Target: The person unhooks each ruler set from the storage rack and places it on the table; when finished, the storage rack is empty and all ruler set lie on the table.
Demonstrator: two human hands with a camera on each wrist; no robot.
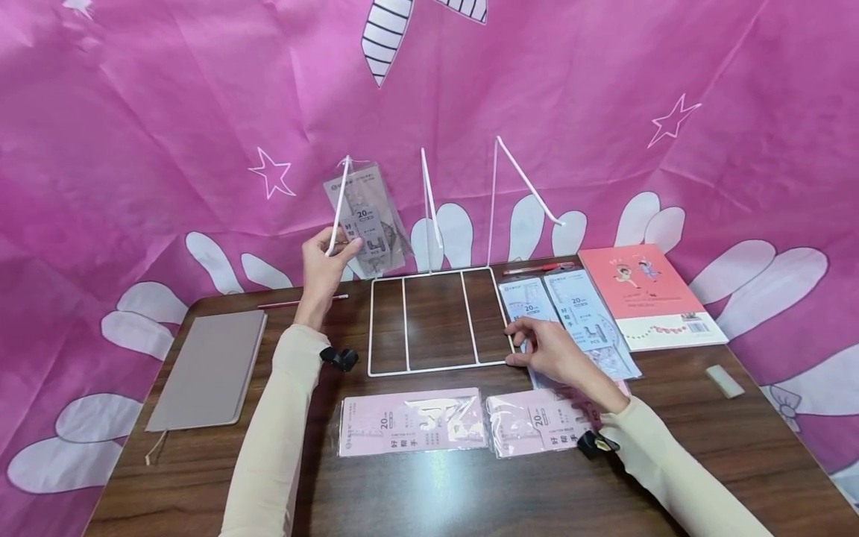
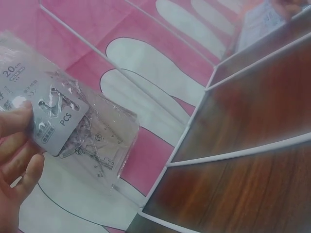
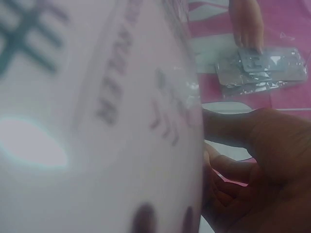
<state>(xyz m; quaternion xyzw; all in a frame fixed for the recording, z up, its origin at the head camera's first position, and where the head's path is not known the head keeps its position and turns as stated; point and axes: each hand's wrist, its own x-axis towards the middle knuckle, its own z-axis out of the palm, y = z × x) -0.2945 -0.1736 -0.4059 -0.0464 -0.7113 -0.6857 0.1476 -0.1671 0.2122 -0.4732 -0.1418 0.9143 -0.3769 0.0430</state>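
Note:
A white wire rack (image 1: 406, 328) stands on the table, its flat base in front and several hooks rising behind. On its left hook hangs a grey ruler-set packet (image 1: 372, 194) in clear plastic. My left hand (image 1: 323, 272) pinches this packet, thumb on its front in the left wrist view. With curled fingers, my right hand (image 1: 553, 349) grips the right side of the rack's base near the front corner. Two blue ruler-set packets (image 1: 582, 309) lie beside that hand. A pink packet (image 3: 121, 160) fills much of the right wrist view, blurred.
Pink ruler-set packets (image 1: 412, 421) lie in front of the rack. At left are a grey notebook (image 1: 208, 369) and a red pencil (image 1: 288, 303). A red pen (image 1: 537, 268), a coral book (image 1: 647, 291) and an eraser (image 1: 725, 380) lie at right. A pink printed cloth (image 1: 201, 97) hangs behind.

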